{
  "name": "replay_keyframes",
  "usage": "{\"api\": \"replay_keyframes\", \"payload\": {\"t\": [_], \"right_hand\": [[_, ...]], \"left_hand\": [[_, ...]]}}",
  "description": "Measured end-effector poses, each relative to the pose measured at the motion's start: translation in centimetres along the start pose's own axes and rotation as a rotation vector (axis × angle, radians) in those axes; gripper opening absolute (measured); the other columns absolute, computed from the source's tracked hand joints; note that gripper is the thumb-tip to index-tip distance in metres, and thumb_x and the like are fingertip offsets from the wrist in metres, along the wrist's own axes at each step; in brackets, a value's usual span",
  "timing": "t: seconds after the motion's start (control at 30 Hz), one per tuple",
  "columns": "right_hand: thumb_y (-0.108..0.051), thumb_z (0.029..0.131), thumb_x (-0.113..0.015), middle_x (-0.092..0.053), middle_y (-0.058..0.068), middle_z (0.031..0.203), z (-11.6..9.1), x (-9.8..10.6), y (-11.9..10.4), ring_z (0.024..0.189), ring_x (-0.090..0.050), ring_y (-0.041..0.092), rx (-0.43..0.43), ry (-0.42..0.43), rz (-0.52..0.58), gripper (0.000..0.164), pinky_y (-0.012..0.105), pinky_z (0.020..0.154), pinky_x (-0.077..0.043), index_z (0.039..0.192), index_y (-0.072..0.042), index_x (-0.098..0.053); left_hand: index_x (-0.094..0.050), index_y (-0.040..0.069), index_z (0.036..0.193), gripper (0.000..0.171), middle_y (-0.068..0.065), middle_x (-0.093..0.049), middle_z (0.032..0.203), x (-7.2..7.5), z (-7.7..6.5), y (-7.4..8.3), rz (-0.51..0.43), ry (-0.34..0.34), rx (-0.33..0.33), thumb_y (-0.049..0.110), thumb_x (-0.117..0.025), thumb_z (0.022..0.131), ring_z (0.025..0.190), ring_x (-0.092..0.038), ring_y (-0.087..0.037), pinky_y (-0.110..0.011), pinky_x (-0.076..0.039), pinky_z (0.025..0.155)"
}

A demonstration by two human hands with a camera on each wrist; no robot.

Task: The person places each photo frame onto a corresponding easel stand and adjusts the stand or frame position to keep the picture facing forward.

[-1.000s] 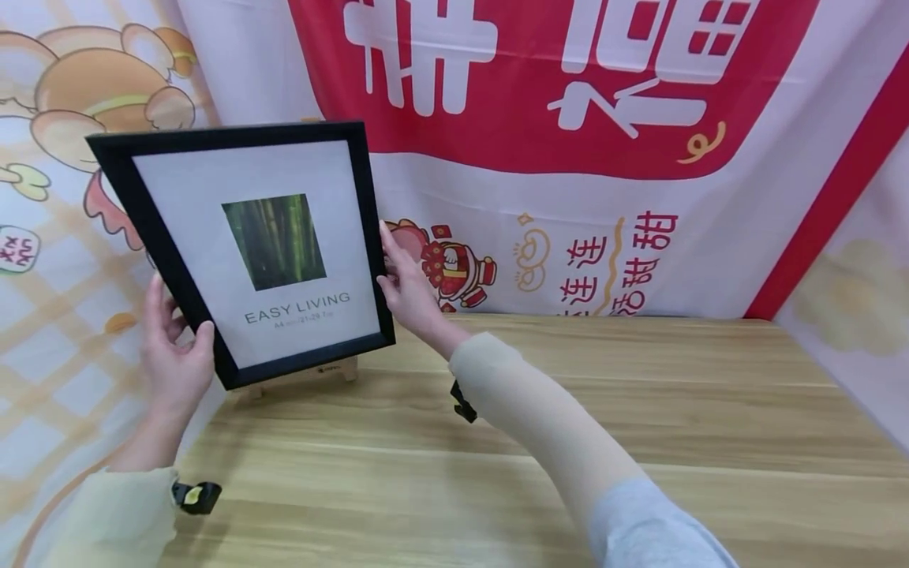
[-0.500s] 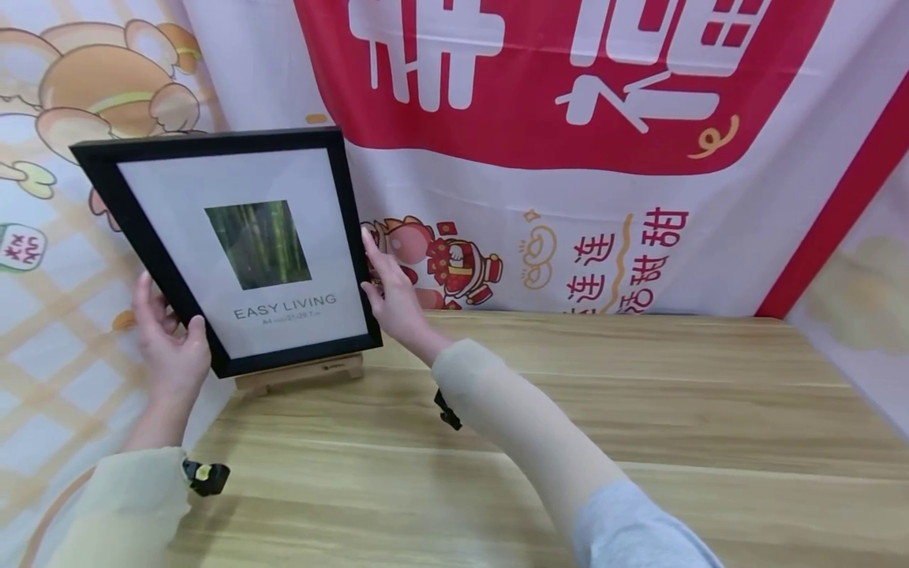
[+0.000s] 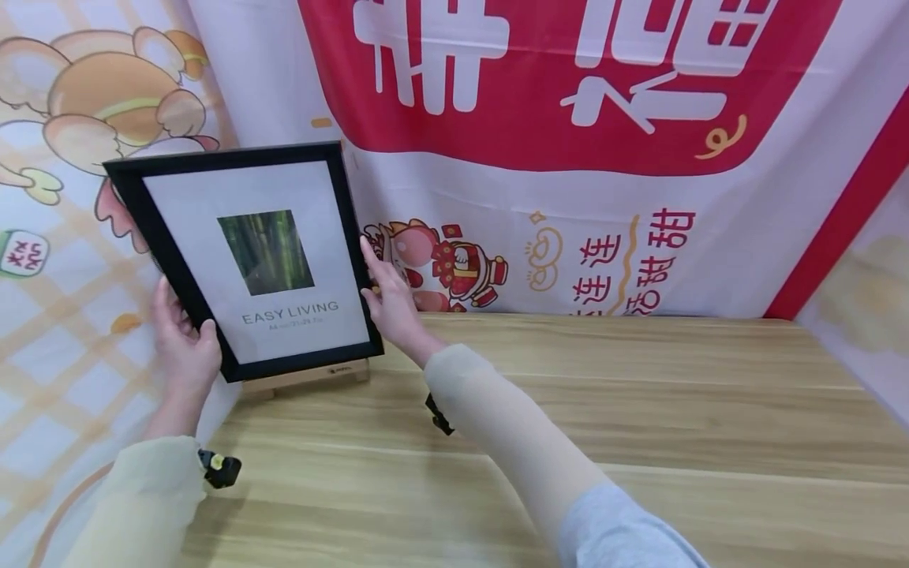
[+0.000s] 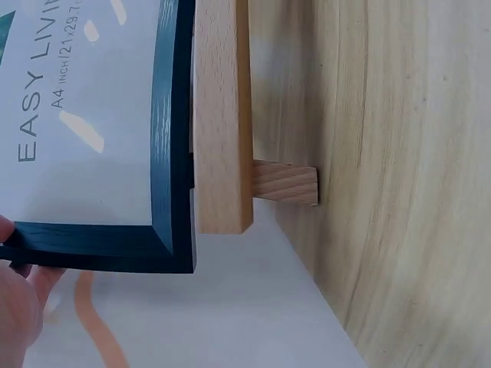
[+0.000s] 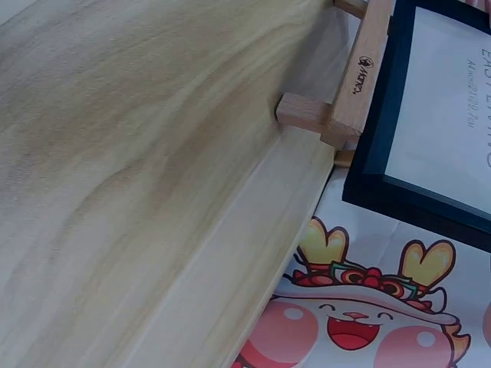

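Observation:
A black picture frame (image 3: 266, 256) with a green bamboo picture and the words EASY LIVING leans back at the left of the table. My left hand (image 3: 186, 355) grips its left side, thumb on the front border and fingers behind. On the opposite side my right hand (image 3: 396, 306) holds the edge, fingers and thumb at the border. Below the frame is a small wooden easel (image 3: 308, 377), mostly hidden behind it. In the left wrist view the frame's lower border lies along the easel's ledge (image 4: 222, 115). The right wrist view shows the ledge's other end (image 5: 359, 84), with a printed logo.
The wood-grain table (image 3: 568, 410) extends to the right. A white and red printed cloth (image 3: 540, 158) hangs behind it, and a checked cartoon cloth (image 3: 64, 331) hangs close on the left. Dark wrist cameras (image 3: 222, 468) are worn on both arms.
The picture frame has come down and back toward the easel, with both hands still on its sides. More of the easel's ledge shows below it than a second ago.

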State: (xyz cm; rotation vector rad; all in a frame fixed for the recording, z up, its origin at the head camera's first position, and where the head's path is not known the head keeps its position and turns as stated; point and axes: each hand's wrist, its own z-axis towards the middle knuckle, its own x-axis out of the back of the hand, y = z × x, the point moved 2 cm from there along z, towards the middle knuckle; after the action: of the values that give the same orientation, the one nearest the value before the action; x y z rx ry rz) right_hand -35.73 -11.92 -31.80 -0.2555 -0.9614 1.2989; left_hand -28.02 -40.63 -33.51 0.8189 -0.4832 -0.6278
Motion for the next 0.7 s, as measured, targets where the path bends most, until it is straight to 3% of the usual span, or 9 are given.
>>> {"api": "replay_keyframes", "payload": {"t": [0.17, 0.3, 0.43, 0.7], "right_hand": [[-0.003, 0.095, -0.06, -0.048, 0.008, 0.137, 0.5, -0.3, 0.1, 0.113, -0.055, 0.019, -0.047, -0.018, -0.011, 0.085, 0.019, 0.082, -0.051, 0.157, -0.034, -0.011], [-0.004, 0.095, -0.06, -0.05, 0.008, 0.133, 0.9, -0.2, 0.3, 0.11, -0.055, 0.019, -0.084, -0.017, -0.044, 0.085, 0.02, 0.082, -0.051, 0.157, -0.035, -0.01], [-0.005, 0.095, -0.06, -0.051, 0.008, 0.131, 1.3, -0.3, 0.6, 0.104, -0.055, 0.019, -0.107, -0.021, -0.078, 0.085, 0.022, 0.083, -0.051, 0.157, -0.034, -0.01], [-0.009, 0.097, -0.059, -0.049, 0.006, 0.135, 1.7, -1.1, 0.9, 0.103, -0.056, 0.017, -0.178, -0.049, -0.094, 0.082, 0.023, 0.083, -0.052, 0.157, -0.036, -0.009]], "left_hand": [[-0.023, 0.025, 0.155, 0.077, -0.002, -0.049, 0.121, -0.3, 0.5, -0.7, 0.024, -0.023, 0.05, -0.009, -0.045, 0.09, 0.096, -0.046, -0.009, -0.021, -0.038, 0.078], [-0.016, 0.031, 0.156, 0.077, -0.011, -0.041, 0.144, -0.6, 1.1, -0.8, 0.082, -0.105, 0.069, -0.004, -0.044, 0.093, 0.117, -0.044, -0.018, -0.028, -0.039, 0.095], [-0.009, 0.034, 0.156, 0.078, -0.005, -0.025, 0.157, -0.8, 1.6, -0.7, 0.132, -0.174, 0.08, -0.001, -0.043, 0.095, 0.136, -0.032, -0.021, -0.038, -0.031, 0.11], [-0.006, 0.031, 0.157, 0.08, -0.005, -0.021, 0.159, -0.3, 2.0, -0.9, 0.179, -0.234, 0.088, -0.003, -0.044, 0.095, 0.139, -0.03, -0.027, -0.045, -0.029, 0.112]]}}
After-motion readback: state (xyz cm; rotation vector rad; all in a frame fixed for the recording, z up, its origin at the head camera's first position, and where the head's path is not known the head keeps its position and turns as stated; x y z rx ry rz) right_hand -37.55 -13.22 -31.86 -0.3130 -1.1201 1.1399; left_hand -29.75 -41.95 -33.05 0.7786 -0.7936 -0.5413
